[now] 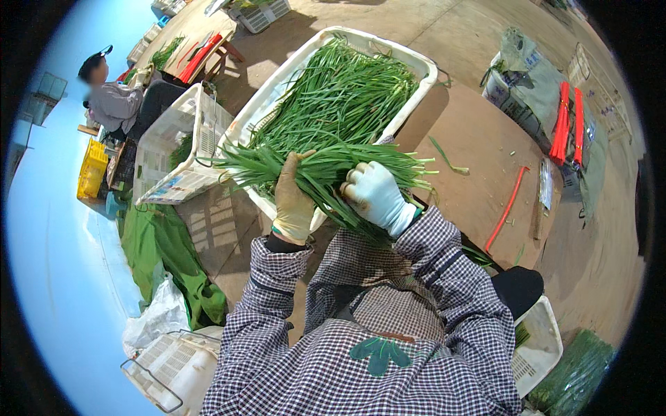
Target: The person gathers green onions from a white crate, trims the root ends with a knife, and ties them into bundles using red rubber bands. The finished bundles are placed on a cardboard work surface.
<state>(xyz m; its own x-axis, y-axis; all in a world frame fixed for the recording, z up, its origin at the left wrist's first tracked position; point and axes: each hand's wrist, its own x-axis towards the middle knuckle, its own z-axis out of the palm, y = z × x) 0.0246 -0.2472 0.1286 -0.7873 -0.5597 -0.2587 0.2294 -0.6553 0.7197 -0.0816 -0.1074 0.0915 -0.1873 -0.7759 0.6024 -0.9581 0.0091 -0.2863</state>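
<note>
Both my hands wear gloves and grip one bunch of long green chives (333, 156) above the near rim of a white plastic crate (235, 130). My left hand (294, 200), in a yellowish stained glove, holds the leafy side with the thumb over the leaves. Nearer the pale cut stems, my right hand (377, 197) in a white glove is closed on the bunch, its fingertips hidden. Some leaves hang down between my hands towards my checked apron. Loose chives (354, 93) fill the crate behind the bunch.
A brown board (478, 166) at right carries a red tie strip (507, 210) and a stray chive (445, 156). Red strips (561, 125) lie on a covered stack beyond. At left stand an open white crate (166, 151) and a green cloth (161, 249); a person (117, 104) sits behind.
</note>
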